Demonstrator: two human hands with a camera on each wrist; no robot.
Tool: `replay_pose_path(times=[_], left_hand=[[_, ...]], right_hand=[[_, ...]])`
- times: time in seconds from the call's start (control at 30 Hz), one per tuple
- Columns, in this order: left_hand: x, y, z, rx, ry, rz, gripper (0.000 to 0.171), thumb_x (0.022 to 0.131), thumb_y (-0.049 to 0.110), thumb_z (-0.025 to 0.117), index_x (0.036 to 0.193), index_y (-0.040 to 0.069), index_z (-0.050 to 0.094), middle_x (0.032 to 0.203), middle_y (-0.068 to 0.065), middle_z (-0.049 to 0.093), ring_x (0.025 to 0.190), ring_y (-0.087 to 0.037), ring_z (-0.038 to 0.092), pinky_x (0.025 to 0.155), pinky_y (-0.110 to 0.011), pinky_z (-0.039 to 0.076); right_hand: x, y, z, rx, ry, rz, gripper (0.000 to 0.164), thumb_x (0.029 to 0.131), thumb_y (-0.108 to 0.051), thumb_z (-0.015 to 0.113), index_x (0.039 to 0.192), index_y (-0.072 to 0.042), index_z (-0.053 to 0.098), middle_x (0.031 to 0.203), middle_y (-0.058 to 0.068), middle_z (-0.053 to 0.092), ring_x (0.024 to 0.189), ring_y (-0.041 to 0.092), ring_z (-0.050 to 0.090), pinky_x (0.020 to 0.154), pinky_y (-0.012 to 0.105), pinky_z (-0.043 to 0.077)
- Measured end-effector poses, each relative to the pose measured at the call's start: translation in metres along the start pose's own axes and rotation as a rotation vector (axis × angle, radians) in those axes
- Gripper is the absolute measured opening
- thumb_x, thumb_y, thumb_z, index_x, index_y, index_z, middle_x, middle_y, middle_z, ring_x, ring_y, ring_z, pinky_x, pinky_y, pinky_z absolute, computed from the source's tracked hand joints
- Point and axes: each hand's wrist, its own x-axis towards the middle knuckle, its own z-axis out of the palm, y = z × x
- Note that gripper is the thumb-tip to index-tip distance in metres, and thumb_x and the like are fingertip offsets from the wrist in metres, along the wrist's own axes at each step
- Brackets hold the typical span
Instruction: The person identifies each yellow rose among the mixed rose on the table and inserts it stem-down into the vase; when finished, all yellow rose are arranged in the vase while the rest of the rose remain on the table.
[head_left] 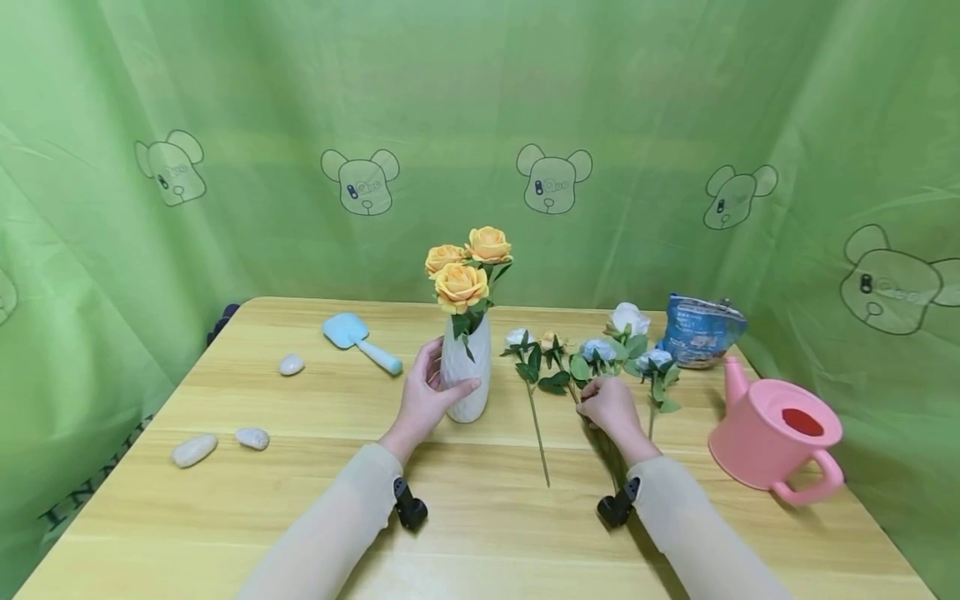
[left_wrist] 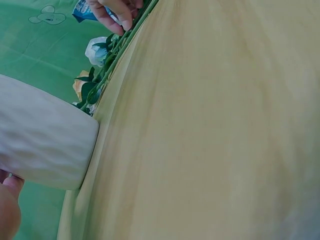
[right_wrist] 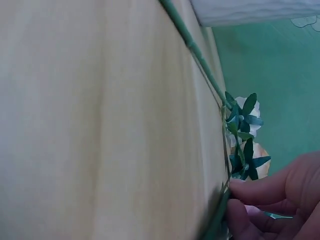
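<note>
A white textured vase (head_left: 467,375) stands upright with several yellow-orange roses (head_left: 461,287) in its mouth. My left hand (head_left: 429,392) grips the vase from its left side, thumb across the front. On the table to the right, my right hand (head_left: 613,410) pinches a green flower stem (right_wrist: 215,215) between thumb and fingertips, low over the wood. Beyond that hand lie a small orange rose (head_left: 552,342), a light-blue rose (head_left: 598,350), another blue rose (head_left: 654,360) and a white rose (head_left: 628,320). Which bloom the pinched stem belongs to, I cannot tell for sure.
One pale rose (head_left: 519,338) lies between the vase and my right hand. Farther right are a blue packet (head_left: 701,332) and a pink watering can (head_left: 765,433). Leftward lie a light-blue toy shovel (head_left: 347,331) and three stones, one whitish stone (head_left: 291,364) near it. Green curtain surrounds the table.
</note>
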Motion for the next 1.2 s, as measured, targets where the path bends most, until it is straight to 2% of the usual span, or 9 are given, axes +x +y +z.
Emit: replay_pose_path(times=[0.2, 0.23, 0.5, 0.6, 0.8, 1.03, 1.2], left_hand=[[-0.002, 0.005, 0.001, 0.000, -0.013, -0.022, 0.072, 0.073, 0.008, 0.079, 0.134, 0.008, 0.042, 0.130, -0.010, 0.049, 0.119, -0.024, 0.047, 0.102, -0.036, 0.038], [-0.002, 0.009, 0.001, -0.001, -0.018, -0.029, 0.072, 0.073, 0.006, 0.078, 0.135, 0.006, 0.041, 0.131, -0.012, 0.049, 0.120, -0.025, 0.047, 0.102, -0.037, 0.037], [-0.004, 0.008, 0.001, 0.004, -0.017, -0.032, 0.071, 0.074, 0.006, 0.078, 0.134, 0.006, 0.041, 0.131, -0.011, 0.048, 0.121, -0.025, 0.046, 0.103, -0.038, 0.037], [-0.004, 0.008, 0.001, 0.004, -0.017, -0.033, 0.071, 0.074, 0.005, 0.078, 0.134, 0.007, 0.041, 0.131, -0.012, 0.048, 0.120, -0.025, 0.046, 0.103, -0.038, 0.037], [-0.004, 0.006, 0.000, 0.003, -0.016, -0.023, 0.071, 0.074, 0.005, 0.078, 0.135, 0.007, 0.041, 0.132, -0.013, 0.047, 0.121, -0.027, 0.045, 0.103, -0.040, 0.036], [0.002, -0.016, -0.001, -0.008, 0.014, -0.012, 0.073, 0.071, 0.013, 0.081, 0.134, 0.015, 0.043, 0.130, -0.006, 0.049, 0.119, -0.022, 0.047, 0.102, -0.032, 0.038], [0.002, -0.019, -0.001, -0.002, 0.015, 0.009, 0.072, 0.071, 0.016, 0.082, 0.133, 0.018, 0.044, 0.129, -0.004, 0.050, 0.118, -0.021, 0.048, 0.100, -0.032, 0.040]], right_hand=[[0.002, 0.000, -0.001, -0.030, -0.018, 0.016, 0.015, 0.079, 0.002, 0.062, 0.095, 0.005, 0.063, 0.093, 0.020, 0.061, 0.055, 0.021, 0.059, 0.048, 0.031, 0.051], [0.001, 0.001, -0.002, -0.012, -0.020, 0.012, 0.016, 0.079, 0.002, 0.062, 0.095, 0.006, 0.062, 0.093, 0.020, 0.061, 0.057, 0.021, 0.059, 0.049, 0.032, 0.052], [-0.001, 0.000, -0.006, 0.243, -0.048, 0.004, 0.022, 0.084, 0.002, 0.057, 0.105, 0.010, 0.058, 0.088, 0.017, 0.059, 0.069, 0.026, 0.062, 0.061, 0.035, 0.056], [-0.003, -0.003, -0.008, 0.296, -0.050, 0.008, 0.026, 0.085, 0.001, 0.058, 0.110, 0.010, 0.057, 0.090, 0.016, 0.059, 0.072, 0.028, 0.062, 0.064, 0.037, 0.057], [-0.005, -0.009, -0.010, 0.353, -0.006, -0.018, 0.029, 0.082, 0.001, 0.061, 0.110, 0.009, 0.057, 0.091, 0.016, 0.060, 0.065, 0.019, 0.060, 0.064, 0.034, 0.057], [-0.009, -0.017, -0.008, 0.479, 0.064, -0.025, 0.031, 0.082, 0.001, 0.062, 0.111, 0.009, 0.056, 0.088, 0.014, 0.061, 0.061, 0.018, 0.062, 0.061, 0.031, 0.057], [-0.012, -0.022, -0.010, 0.617, 0.099, -0.015, 0.034, 0.082, 0.003, 0.061, 0.115, 0.009, 0.055, 0.087, 0.010, 0.061, 0.061, 0.013, 0.061, 0.063, 0.031, 0.057]])
